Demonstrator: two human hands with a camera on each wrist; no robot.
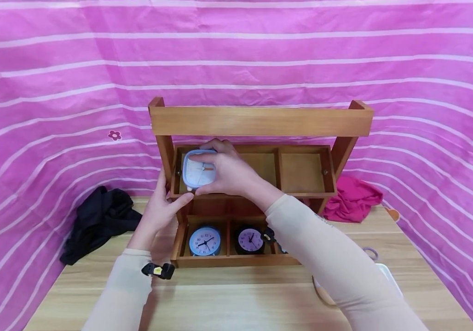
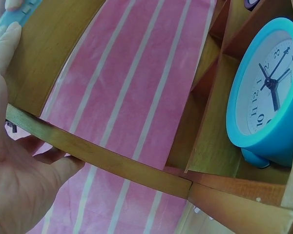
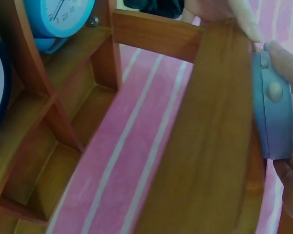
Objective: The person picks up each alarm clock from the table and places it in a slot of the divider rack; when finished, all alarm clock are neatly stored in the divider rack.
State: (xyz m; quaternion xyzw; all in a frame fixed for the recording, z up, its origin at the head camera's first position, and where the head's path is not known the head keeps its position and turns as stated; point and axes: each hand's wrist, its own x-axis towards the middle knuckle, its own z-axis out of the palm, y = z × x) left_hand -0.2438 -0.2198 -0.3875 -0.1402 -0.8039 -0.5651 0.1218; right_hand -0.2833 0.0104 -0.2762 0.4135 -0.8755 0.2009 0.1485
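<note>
The right hand (image 1: 234,172) pinches a square pale-blue clock (image 1: 195,177), dial facing up, at the upper left of a wooden shelf (image 1: 261,120); the left hand (image 1: 161,209) grips the shelf's side, thumb in front. Nearest, the right sleeve (image 1: 331,262) hides part of the lower row, where a round blue clock (image 1: 204,241) and a black clock (image 1: 250,240) sit. Beyond, black cloth (image 1: 100,220) lies left, crimson cloth (image 1: 352,200) right, before a striped pink curtain (image 1: 240,46). The left wrist view reveals fingers behind the side board; the right, the square clock's edge and knob (image 3: 275,91).
</note>
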